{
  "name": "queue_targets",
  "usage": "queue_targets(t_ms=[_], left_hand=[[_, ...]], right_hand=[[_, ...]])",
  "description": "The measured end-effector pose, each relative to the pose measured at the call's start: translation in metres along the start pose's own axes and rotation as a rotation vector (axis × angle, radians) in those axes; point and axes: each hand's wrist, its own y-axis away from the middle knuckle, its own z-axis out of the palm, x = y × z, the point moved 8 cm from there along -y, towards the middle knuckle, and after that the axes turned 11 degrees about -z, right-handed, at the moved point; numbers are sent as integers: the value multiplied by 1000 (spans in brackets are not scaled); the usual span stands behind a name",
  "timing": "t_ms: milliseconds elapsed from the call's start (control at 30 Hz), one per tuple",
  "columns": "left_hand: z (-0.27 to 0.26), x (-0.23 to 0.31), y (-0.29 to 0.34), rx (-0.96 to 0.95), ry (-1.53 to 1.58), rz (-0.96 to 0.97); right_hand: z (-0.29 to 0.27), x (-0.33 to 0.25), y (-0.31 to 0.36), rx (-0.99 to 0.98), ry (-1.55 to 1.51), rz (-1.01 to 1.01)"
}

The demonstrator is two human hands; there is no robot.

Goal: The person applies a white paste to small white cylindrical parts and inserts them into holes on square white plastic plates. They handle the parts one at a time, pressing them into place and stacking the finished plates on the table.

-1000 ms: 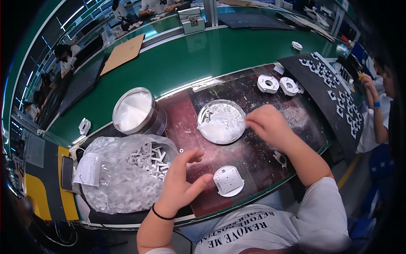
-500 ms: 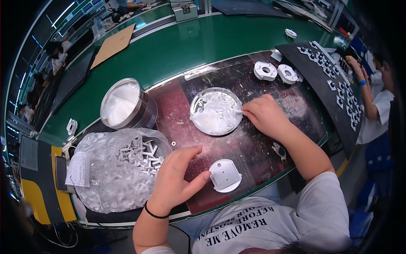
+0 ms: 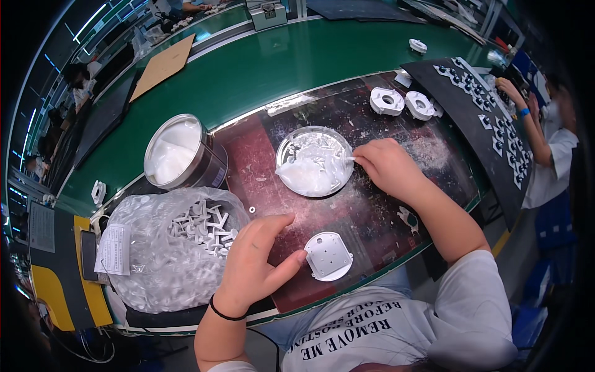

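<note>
My right hand [image 3: 389, 167] is closed in a pinch on the end of a thin whitish stick [image 3: 351, 159] at the right rim of a round metal dish [image 3: 295, 140]. White paste [image 3: 310, 177] lies heaped and smeared inside that dish. Most of the stick is hard to tell from the paste. My left hand [image 3: 260, 260] is open, thumb and fingers apart, holding nothing. Its thumb tip comes close to the left edge of a flat, light grey plate [image 3: 330, 257] with small holes, which rests on the dark red mat [image 3: 254, 155].
An open can [image 3: 214, 158] of white paste and a clear bag [image 3: 155, 266] of grey stemmed parts stand left. White ring-shaped housings [image 3: 387, 102] sit back right. Beyond runs a green conveyor belt [image 3: 273, 68]. A black board [image 3: 446, 93] of small parts lies right, near a co-worker's arm [image 3: 533, 127].
White parts on the green belt have shifted a little to the left. The co-worker's hand at the right has moved slightly. My own hands stay almost where they were.
</note>
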Motion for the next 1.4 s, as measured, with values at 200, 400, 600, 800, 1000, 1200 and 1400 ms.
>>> queue_targets(t_ms=[200, 400, 600, 800, 1000, 1200, 1400], left_hand=[[-2, 1, -1, 30, 15, -7], [-3, 2, -2, 34, 5, 7], [-4, 5, -3, 29, 6, 0], [-3, 3, -1, 1, -9, 13], [-3, 5, -2, 0, -19, 32], [0, 7, -3, -49, -49, 54], [17, -1, 0, -227, -52, 7]], right_hand=[[-3, 10, 1, 16, -206, 165], [-6, 15, 1, -15, -244, 159], [-1, 20, 0, -84, -249, 132], [-4, 21, 2, -81, -235, 97], [-3, 21, 4, -94, -165, 58], [-9, 24, 3, -63, -407, 297], [10, -22, 9, -99, -960, 261]])
